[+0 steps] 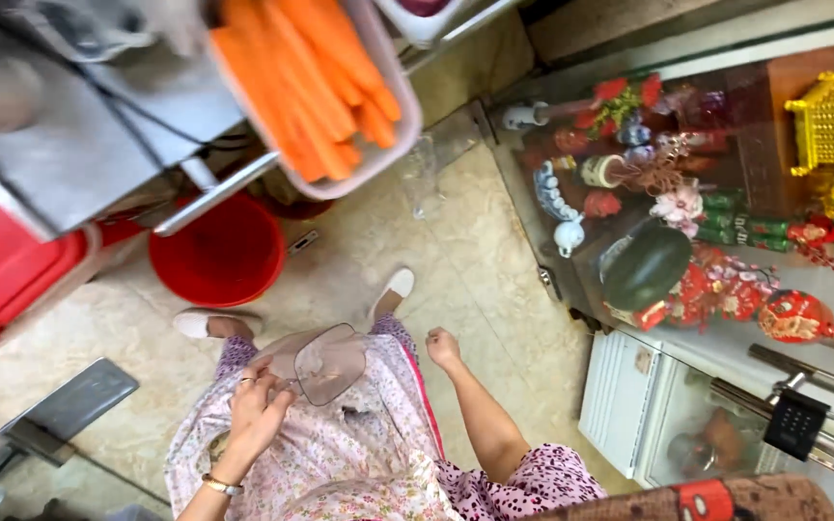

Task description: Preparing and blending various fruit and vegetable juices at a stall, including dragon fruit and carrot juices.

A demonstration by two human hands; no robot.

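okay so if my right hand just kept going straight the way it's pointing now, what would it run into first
Probably nothing close. Your right hand, a loose fist, points up-frame over the bare tiled floor. Farther along that line is the leg of the steel counter, though depth is hard to judge.

Left hand (255,410) raised before torso, fingers (272,378) curled in grip; right hand (442,347) loosely fisted, arm extended down.

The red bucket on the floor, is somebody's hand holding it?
No, the red bucket stands alone; the left hand holds a clear square container.
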